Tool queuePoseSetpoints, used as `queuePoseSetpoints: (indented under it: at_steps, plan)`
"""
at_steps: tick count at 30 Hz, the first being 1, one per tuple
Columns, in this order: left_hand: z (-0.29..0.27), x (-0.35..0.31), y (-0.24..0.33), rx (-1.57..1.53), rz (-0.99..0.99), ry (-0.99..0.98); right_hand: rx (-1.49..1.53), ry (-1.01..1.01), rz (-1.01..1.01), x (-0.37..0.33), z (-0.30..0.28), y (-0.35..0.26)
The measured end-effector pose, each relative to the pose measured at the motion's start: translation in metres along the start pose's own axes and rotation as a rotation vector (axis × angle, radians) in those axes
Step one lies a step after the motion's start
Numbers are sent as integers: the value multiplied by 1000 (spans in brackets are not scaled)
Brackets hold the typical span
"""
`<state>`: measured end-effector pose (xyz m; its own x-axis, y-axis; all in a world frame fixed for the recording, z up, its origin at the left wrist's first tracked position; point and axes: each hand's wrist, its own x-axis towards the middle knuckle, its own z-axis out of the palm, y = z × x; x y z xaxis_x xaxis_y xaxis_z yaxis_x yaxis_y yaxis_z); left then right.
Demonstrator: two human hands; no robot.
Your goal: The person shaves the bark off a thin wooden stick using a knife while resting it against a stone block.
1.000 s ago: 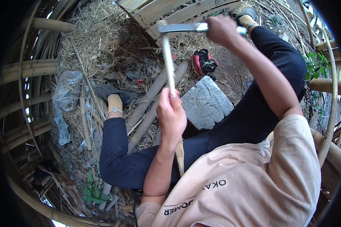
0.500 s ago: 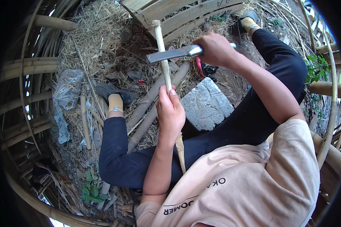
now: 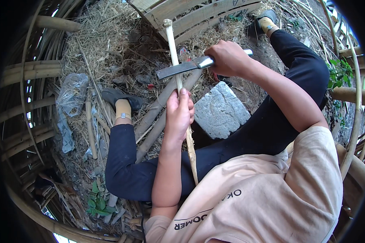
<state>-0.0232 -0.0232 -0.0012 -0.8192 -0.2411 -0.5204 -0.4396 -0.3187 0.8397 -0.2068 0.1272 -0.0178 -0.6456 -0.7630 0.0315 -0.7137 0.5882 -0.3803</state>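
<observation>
Across the lap: pale peeled stick point(image 3: 172, 48), knobbed tip near a slatted wooden crate point(image 3: 190, 17), rougher lower end by the beige T-shirt point(image 3: 263, 194).
Left hand point(image 3: 179, 112): closed firmly round the stick's middle, thumb along it.
Right hand point(image 3: 228, 58): wrapped round the metal handle of a flat-bladed steel knife point(image 3: 190, 66).
Blade point(image 3: 174, 71): crossing the stick just beyond the left hand; contact cannot be told.
Straw-strewn ground point(image 3: 99, 48): grey stone block point(image 3: 222, 110) right of the left hand, poles point(image 3: 155, 108) to its left.

Pale knobbed stick point(image 3: 173, 50), metal-bladed tool point(image 3: 185, 67) across it
</observation>
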Motion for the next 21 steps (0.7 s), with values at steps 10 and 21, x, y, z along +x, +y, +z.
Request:
queuePoseSetpoints:
  at_steps: [10,21]
  plan:
    - [3,-4,-24,629,369,226,29,94,2,9,10,3]
    - [7,-17,-8,379,237,103,6,542,121,18,-21,70]
